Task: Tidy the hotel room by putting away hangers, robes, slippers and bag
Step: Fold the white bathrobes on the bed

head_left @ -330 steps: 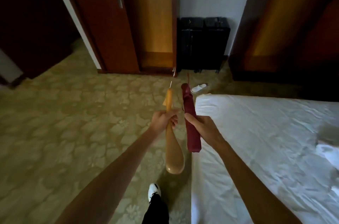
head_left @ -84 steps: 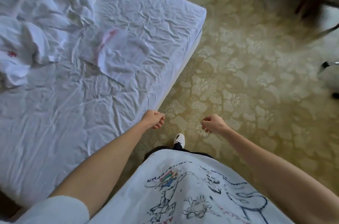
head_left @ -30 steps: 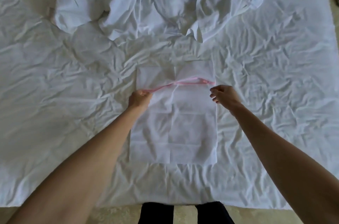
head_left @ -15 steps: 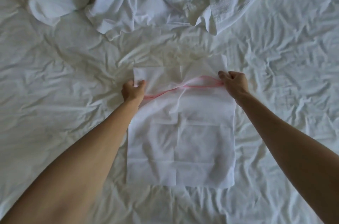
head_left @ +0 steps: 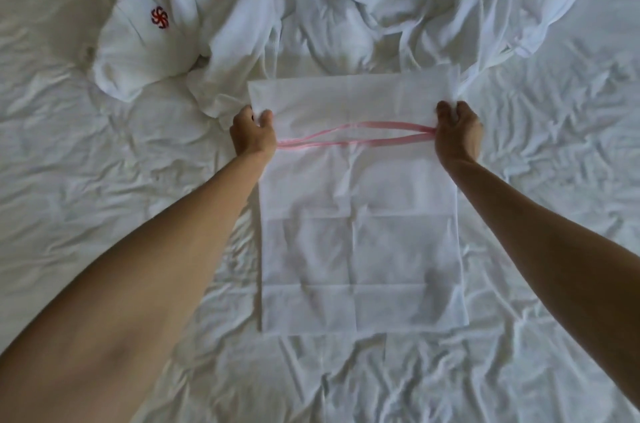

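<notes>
A flat white drawstring bag [head_left: 360,235] lies spread on the bed, its pink cord [head_left: 349,138] stretched across near the top. My left hand [head_left: 252,136] pinches the bag's left edge where the cord comes out. My right hand [head_left: 457,135] grips the right edge and the cord's other end. Beyond the bag lies a crumpled white robe [head_left: 346,6], and a folded piece with a red emblem [head_left: 160,18] sits at the upper left.
The rumpled white bed sheet [head_left: 104,180] fills the whole view on every side of the bag. The robe's hem touches the bag's top edge.
Both hands have taken hold of the bag's upper sides and pulled it flat and taut; the top flap, puckered half a second ago, now lies smooth. The hangers held earlier are gone.
</notes>
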### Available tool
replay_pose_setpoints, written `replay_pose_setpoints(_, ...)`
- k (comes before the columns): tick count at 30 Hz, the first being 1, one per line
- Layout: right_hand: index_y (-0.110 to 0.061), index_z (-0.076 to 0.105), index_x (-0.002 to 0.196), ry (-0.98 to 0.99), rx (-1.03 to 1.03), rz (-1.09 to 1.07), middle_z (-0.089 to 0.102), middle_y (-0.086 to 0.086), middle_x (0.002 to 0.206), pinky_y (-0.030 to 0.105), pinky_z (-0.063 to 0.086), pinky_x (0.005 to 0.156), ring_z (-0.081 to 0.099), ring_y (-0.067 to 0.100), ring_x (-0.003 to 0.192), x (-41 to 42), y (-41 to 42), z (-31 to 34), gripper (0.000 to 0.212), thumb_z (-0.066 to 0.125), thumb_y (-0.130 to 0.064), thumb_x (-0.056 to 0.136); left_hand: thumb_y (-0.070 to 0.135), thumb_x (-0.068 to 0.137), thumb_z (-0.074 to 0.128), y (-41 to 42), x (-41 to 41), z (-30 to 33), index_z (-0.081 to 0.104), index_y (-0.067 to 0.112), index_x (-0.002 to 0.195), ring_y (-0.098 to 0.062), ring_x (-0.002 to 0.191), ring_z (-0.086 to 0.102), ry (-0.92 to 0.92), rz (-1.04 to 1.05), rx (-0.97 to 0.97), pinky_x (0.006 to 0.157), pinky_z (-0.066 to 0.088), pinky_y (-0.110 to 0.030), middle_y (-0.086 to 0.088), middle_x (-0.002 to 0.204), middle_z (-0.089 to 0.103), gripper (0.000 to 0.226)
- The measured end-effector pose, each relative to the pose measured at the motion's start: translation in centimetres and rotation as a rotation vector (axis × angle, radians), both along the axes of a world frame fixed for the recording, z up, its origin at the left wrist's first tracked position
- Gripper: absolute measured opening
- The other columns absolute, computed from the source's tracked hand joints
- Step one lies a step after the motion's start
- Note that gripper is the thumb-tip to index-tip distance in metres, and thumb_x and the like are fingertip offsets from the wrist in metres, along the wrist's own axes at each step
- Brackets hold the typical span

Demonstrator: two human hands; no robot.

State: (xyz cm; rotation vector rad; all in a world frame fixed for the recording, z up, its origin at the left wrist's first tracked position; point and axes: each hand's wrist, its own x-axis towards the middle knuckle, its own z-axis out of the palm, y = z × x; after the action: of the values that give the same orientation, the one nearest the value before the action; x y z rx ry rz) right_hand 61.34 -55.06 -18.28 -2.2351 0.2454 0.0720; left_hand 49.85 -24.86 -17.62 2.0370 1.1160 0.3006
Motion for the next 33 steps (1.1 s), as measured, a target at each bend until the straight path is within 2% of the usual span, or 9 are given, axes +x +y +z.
replay_pose_setpoints(4,-0.008,0.054,0.085,0.013,-0.06,0.034,0.056,0.007,0.077,0.039,0.04,0.067,0.052,0.027,0.077,0.1,0.1,-0.7,0.035,0.051,-0.039,0.099,0.025,0.096,0.059,0.2,-0.2,-1.3,0.062,-0.003,0.091,-0.033,0.09,0.063,0.029,-0.002,-0.044,0.075,0.044,-0.036,-0.021,0.092,0.067,0.029)
replay_pose_setpoints(8,-0.002,0.057,0.089,0.062,-0.096,0.049,0.058,0.011,0.081,0.034,0.031,0.067,0.05,0.027,0.079,-0.3,-0.4,-1.7,0.036,0.05,-0.035,0.099,0.022,0.097,0.057,0.3,-0.9,-2.6,0.064,0.003,0.094,-0.023,0.082,0.056,0.079,0.004,-0.078,0.068,0.034,-0.026,-0.005,0.086,0.062,0.02)
replay_pose_setpoints(12,-0.008,0.059,0.088,0.11,-0.138,0.085,0.06,0.01,0.083,0.032,0.034,0.067,0.054,0.029,0.081,0.4,-0.9,-2.1,0.027,0.052,-0.032,0.098,0.017,0.095,0.059,0.8,0.0,-3.2,0.065,0.004,0.106,-0.022,0.089,0.062,0.078,0.015,-0.04,0.074,0.041,-0.026,-0.008,0.101,0.07,0.017)
replay_pose_setpoints(15,-0.009,0.066,0.104,0.145,-0.155,0.093,0.067,0.009,0.095,0.037,0.046,0.077,0.062,0.029,0.093,1.5,-1.1,-2.2,0.03,0.056,-0.036,0.096,0.018,0.09,0.066,1.3,1.5,-3.3,0.055,0.008,0.124,-0.028,0.113,0.062,0.103,0.011,-0.063,0.095,0.049,-0.035,-0.01,0.124,0.065,0.037)
replay_pose_setpoints(19,-0.015,0.065,0.114,0.158,-0.125,0.065,0.069,-0.001,0.096,0.04,0.052,0.09,0.066,0.025,0.099,3.4,-0.9,-1.9,0.04,0.063,-0.045,0.088,0.025,0.085,0.071,1.4,3.8,-3.6,0.042,0.006,0.135,-0.035,0.126,0.049,0.218,-0.097,0.018,0.104,0.045,-0.049,-0.015,0.137,0.047,0.06)
replay_pose_setpoints(24,-0.011,0.065,0.11,0.221,-0.11,0.171,0.067,0.004,0.097,0.032,0.044,0.074,0.061,0.025,0.089,4.1,-0.3,-2.6,0.033,0.064,-0.038,0.091,0.032,0.079,0.081,1.2,5.1,-5.4,0.024,0.005,0.15,-0.035,0.138,0.042,0.398,-0.04,-0.143,0.113,0.038,-0.047,-0.014,0.153,0.037,0.095)
replay_pose_setpoints(28,-0.007,0.068,0.09,0.119,0.087,0.123,0.071,0.006,0.078,0.036,0.052,0.065,0.067,0.024,0.072,3.0,-0.1,-2.1,0.025,0.059,-0.03,0.094,0.015,0.087,0.065,1.6,4.1,-5.7,0.05,0.005,0.13,-0.034,0.114,0.06,0.187,0.037,-0.149,0.099,0.05,-0.042,-0.015,0.128,0.06,0.047)
replay_pose_setpoints(30,-0.01,0.071,0.089,0.15,0.204,0.132,0.066,0.0,0.069,0.028,0.05,0.055,0.062,0.013,0.061,1.4,-0.7,-1.4,0.023,0.058,-0.028,0.095,0.018,0.09,0.06,1.0,1.9,-5.0,0.062,0.004,0.103,-0.033,0.095,0.064,0.111,-0.018,-0.128,0.081,0.052,-0.038,-0.017,0.102,0.067,0.019)
replay_pose_setpoints(33,-0.003,0.068,0.083,0.239,0.236,0.199,0.058,0.0,0.067,0.022,0.042,0.051,0.053,0.012,0.062,-2.5,-2.8,-1.5,0.028,0.06,-0.027,0.095,0.026,0.092,0.061,-0.7,-3.8,-4.8,0.054,0.004,0.067,-0.03,0.066,0.055,0.152,-0.167,-0.111,0.059,0.036,-0.035,-0.013,0.064,0.058,0.034)
